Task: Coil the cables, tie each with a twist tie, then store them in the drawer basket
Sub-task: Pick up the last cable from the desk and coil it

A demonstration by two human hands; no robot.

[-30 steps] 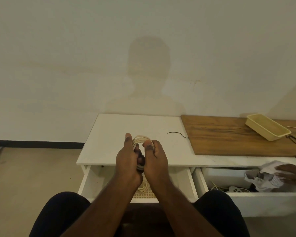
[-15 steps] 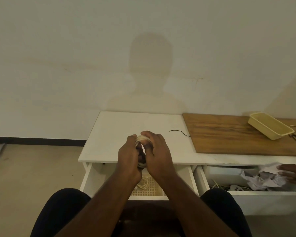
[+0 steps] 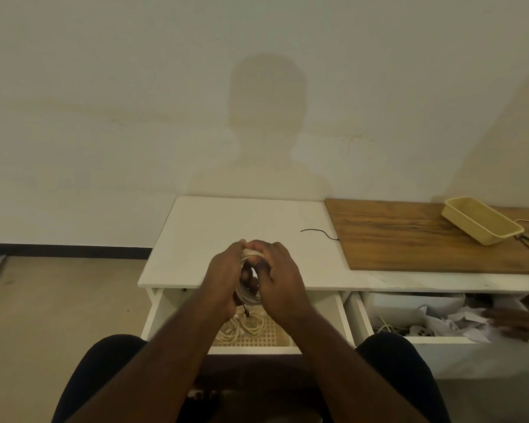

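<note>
A coiled white cable [image 3: 248, 296] is held upright between both my hands above the open left drawer. My left hand [image 3: 223, 279] grips its left side and my right hand [image 3: 277, 277] curls over its top and right side. A short dark end hangs from the coil's bottom. Below, a cream mesh basket [image 3: 275, 338] in the drawer holds two tied white cable coils [image 3: 242, 326]. A black twist tie [image 3: 318, 232] lies loose on the white tabletop [image 3: 196, 239].
A wooden board [image 3: 409, 239] covers the desk's right part, with a tilted yellow tray [image 3: 480, 219] and cables at its far right. The right drawer [image 3: 425, 323] is open with white clutter, and another person's hand [image 3: 522, 323] is blurred in it.
My right hand has slid over the coil's top and my hands have closed in around it. The other person's hand in the right drawer has moved and is blurred.
</note>
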